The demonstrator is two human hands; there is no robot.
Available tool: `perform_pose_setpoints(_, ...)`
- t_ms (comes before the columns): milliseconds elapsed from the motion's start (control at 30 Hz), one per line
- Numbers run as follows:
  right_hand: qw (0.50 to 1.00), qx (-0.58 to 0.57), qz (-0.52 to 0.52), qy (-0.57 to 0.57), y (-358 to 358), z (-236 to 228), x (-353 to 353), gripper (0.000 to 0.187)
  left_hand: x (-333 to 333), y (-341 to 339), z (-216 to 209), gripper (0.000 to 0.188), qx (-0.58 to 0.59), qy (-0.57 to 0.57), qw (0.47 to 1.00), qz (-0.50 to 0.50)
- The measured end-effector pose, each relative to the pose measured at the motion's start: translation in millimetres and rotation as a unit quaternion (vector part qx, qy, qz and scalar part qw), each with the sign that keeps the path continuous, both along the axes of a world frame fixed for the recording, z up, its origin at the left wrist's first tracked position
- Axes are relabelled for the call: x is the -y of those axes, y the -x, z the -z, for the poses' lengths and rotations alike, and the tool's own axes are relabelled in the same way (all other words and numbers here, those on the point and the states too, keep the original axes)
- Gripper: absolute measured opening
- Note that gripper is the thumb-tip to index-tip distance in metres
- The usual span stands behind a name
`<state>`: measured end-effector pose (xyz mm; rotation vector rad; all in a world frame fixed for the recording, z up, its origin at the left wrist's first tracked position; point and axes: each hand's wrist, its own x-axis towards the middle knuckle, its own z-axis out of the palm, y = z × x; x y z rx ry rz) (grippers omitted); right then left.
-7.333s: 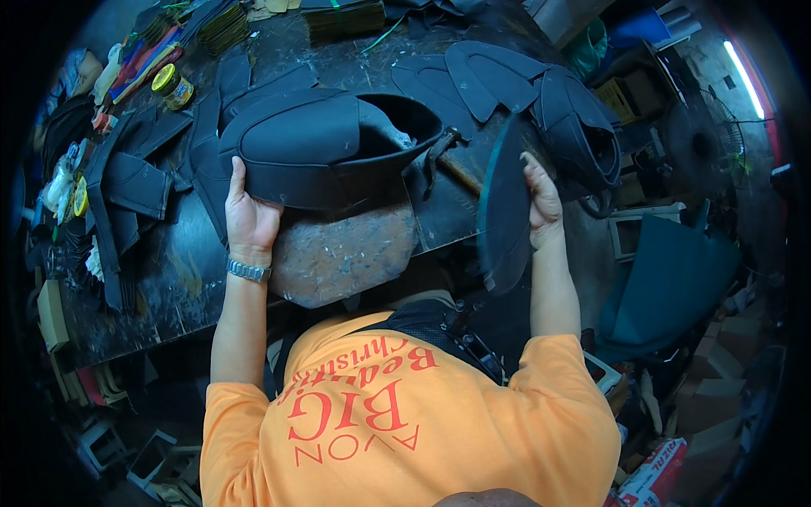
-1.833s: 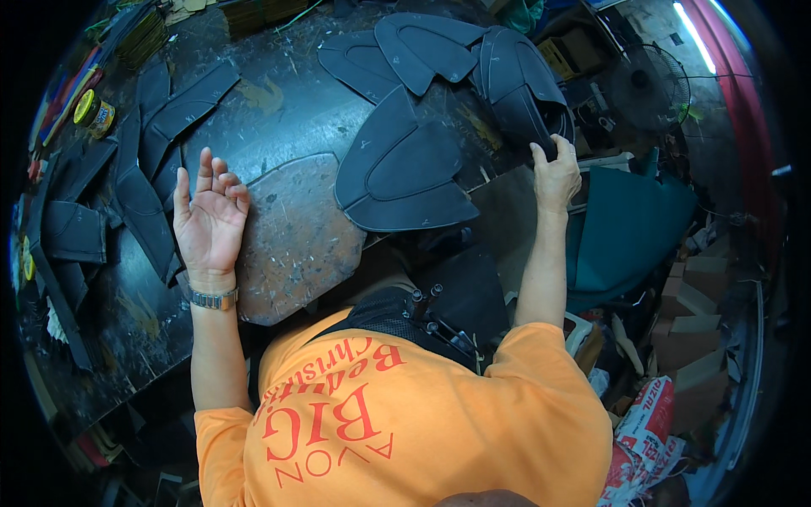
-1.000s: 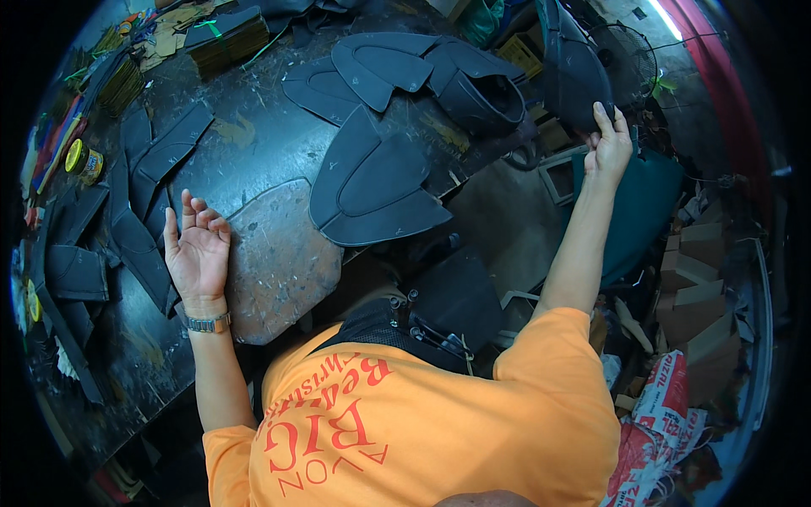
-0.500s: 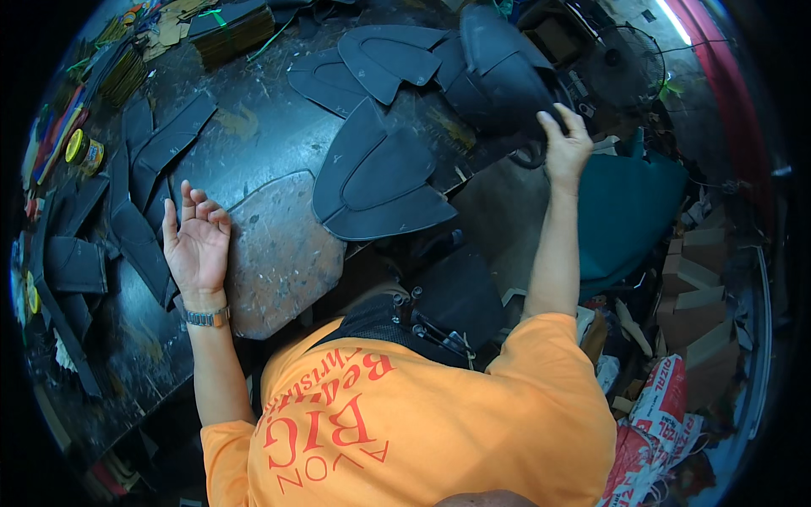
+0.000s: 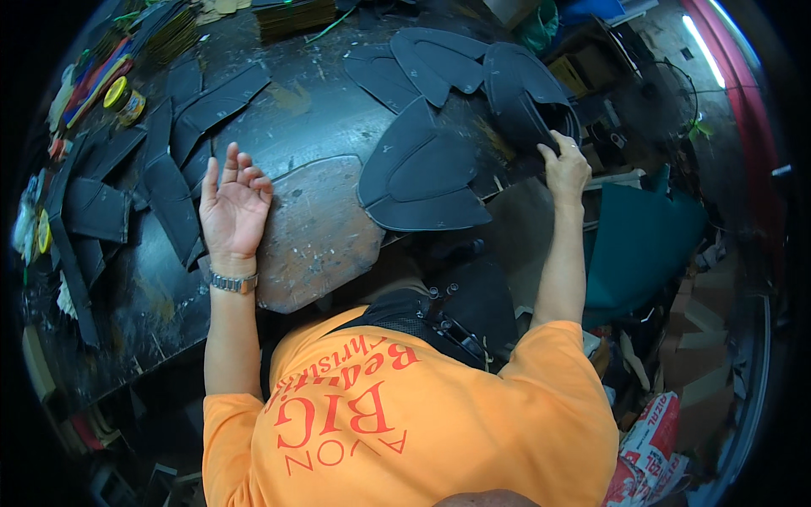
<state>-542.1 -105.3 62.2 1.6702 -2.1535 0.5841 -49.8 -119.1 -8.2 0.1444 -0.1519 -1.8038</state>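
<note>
The left hand (image 5: 236,203) lies palm up over the left half of the dark, scuffed tabletop (image 5: 325,122), its fingers loosely parted and half curled; whether its back touches the surface cannot be told. A silver link wristwatch (image 5: 232,282) circles that wrist. Just right of this hand, a flat, brown, speckled slab with clipped corners (image 5: 321,245) lies on the tabletop's near edge and juts out past it.

The right hand (image 5: 564,173) reaches to the tabletop's near right corner, where thumb and forefinger appear to pinch the near rim of a curved, black, hollow shell-shaped piece (image 5: 515,89). The opening of this piece faces the right edge; whether its base bears on the tabletop cannot be told.

Between slab and shell-shaped piece, a black, pointed-arch panel with a raised seam line (image 5: 418,182) lies at the near edge, touching the slab. Beyond it, two overlapping black arch-shaped panels (image 5: 431,63) lie toward the far right corner, one meeting the shell-shaped piece.

Angular black strip-like panels (image 5: 97,207) lie jumbled along the left edge, a yellow-lidded jar (image 5: 127,103) just beyond them. A stack of yellowish sheets (image 5: 291,21) stands at the far edge.
</note>
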Motion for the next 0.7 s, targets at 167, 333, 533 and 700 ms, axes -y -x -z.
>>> perform_pose_setpoints(167, 0.998, -0.003, 0.032, 0.05, -3, -18, -9, 0.033, 0, 1, 0, 0.035, 0.008, -0.012, 1.0, 0.002)
perform_pose_setpoints(333, 0.994, -0.012, 0.039, 0.102, -2, -34, -7, 0.034, 1, 2, 0, 0.035, 0.005, -0.008, 1.0, 0.009)
perform_pose_setpoints(533, 0.996, 0.007, 0.015, 0.088, 4, -24, 27, 0.034, 1, 1, 0, 0.035, 0.007, -0.006, 1.0, 0.003)
perform_pose_setpoints(700, 0.999, -0.03, -0.024, 0.035, -10, -10, 45, 0.038, -1, 2, -1, 0.035, 0.018, -0.017, 1.0, -0.002)
